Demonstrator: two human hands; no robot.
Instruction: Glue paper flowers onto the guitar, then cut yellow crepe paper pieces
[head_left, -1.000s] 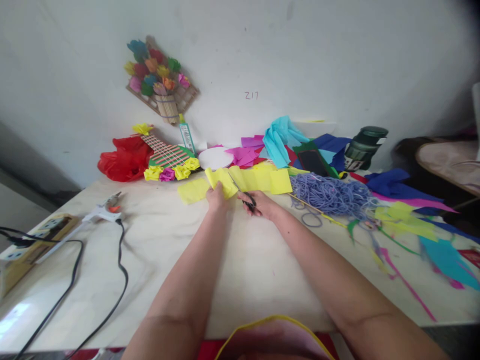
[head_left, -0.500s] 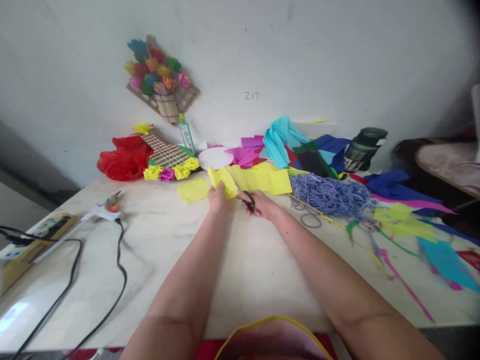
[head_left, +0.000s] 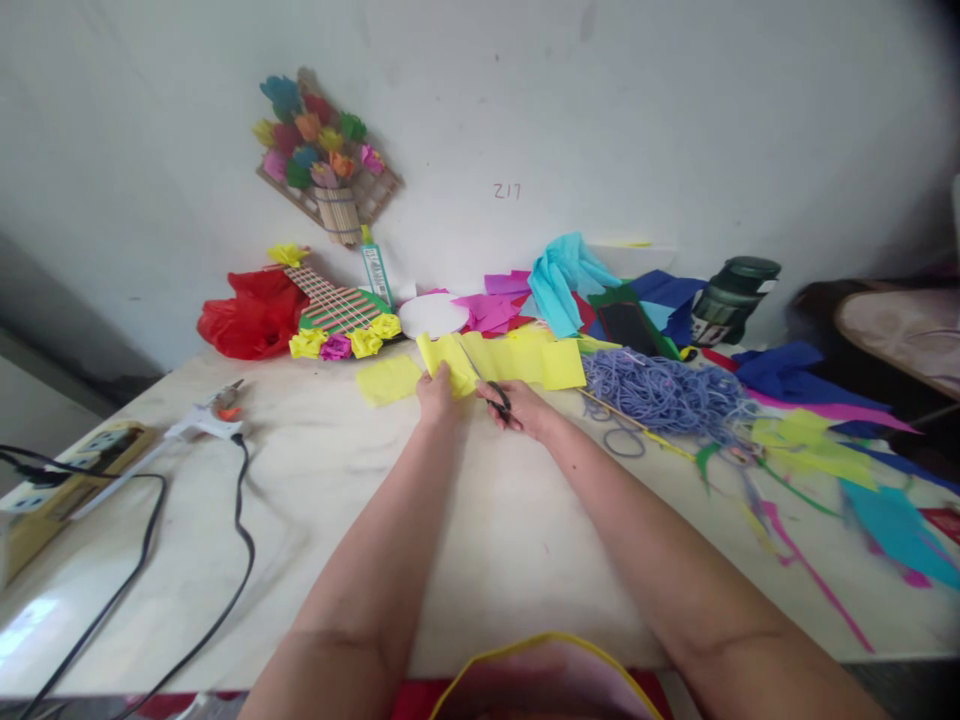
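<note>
Paper (head_left: 450,362), yellow and folded, pinched tight at its near edge by left hand (head_left: 436,390), right hand (head_left: 521,408) just right of it, curled round black-handled scissors (head_left: 500,400), blades apparently touching paper

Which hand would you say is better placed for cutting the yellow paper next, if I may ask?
Probably the right hand: it holds the black-handled scissors, blades at the yellow paper, while the left hand grasps that paper.
</note>
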